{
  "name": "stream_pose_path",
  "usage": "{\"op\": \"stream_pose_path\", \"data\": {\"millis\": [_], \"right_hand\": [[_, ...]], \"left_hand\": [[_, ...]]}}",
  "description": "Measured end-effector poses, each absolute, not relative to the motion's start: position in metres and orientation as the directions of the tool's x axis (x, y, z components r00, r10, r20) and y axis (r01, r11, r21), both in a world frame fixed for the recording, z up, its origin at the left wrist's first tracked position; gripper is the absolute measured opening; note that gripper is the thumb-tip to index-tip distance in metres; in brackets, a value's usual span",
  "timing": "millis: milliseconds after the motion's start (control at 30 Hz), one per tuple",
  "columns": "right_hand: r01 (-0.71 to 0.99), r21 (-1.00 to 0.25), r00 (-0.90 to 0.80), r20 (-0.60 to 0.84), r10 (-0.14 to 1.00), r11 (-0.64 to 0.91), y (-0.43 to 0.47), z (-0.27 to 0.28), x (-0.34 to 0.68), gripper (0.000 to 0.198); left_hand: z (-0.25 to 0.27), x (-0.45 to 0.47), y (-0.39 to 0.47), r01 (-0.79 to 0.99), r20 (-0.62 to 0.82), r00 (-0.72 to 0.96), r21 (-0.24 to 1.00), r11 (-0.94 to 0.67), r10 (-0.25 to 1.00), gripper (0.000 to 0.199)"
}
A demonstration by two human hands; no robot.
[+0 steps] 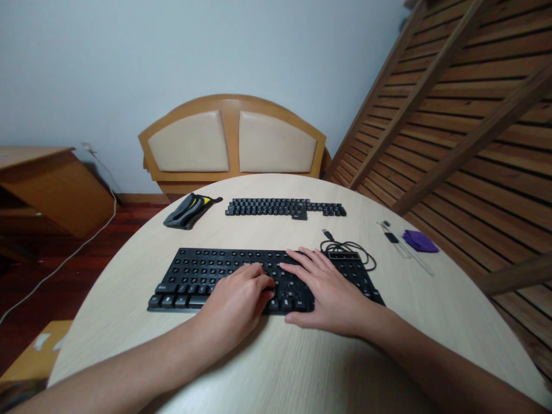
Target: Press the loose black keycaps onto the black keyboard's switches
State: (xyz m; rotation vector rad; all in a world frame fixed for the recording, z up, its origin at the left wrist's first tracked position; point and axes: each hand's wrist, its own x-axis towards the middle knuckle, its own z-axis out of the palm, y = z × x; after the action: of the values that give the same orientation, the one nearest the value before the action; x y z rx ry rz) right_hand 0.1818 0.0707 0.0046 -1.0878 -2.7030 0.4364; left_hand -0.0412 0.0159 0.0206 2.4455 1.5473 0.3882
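Note:
A black keyboard (pixel 198 302) lies on the round table. Keycaps sit along its front rows, while the rows behind show bare key stems. My left hand (pixel 241 293) is over the middle of the keyboard, fingers curled in a pinch at the front rows; whatever is between the fingertips is hidden. Spread out, my right hand (pixel 328 287) rests on the right part of the keyboard, thumb near its front edge. Behind the keyboard, loose black keycaps (pixel 267 207) stand in rows. The coiled USB cable (pixel 345 247) lies at the keyboard's back right.
A grey and black pouch with yellow (pixel 187 211) lies at the back left of the pale table (pixel 198 233). On the right are a purple cloth (pixel 420 241) and thin wire tools (pixel 401 247). A wooden headboard (pixel 233 132) stands behind; wooden slats (pixel 466 115) rise at right.

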Motion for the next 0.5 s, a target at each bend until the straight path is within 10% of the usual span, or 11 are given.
{"op": "stream_pose_path", "data": {"millis": [500], "right_hand": [[0.642, -0.323, -0.721, 0.055, 0.691, 0.695, 0.0711, 0.0033, 0.182, 0.092]], "left_hand": [[0.0239, -0.0414, 0.0177, 0.866, 0.07, 0.423, 0.263, -0.426, 0.903, 0.016]]}}
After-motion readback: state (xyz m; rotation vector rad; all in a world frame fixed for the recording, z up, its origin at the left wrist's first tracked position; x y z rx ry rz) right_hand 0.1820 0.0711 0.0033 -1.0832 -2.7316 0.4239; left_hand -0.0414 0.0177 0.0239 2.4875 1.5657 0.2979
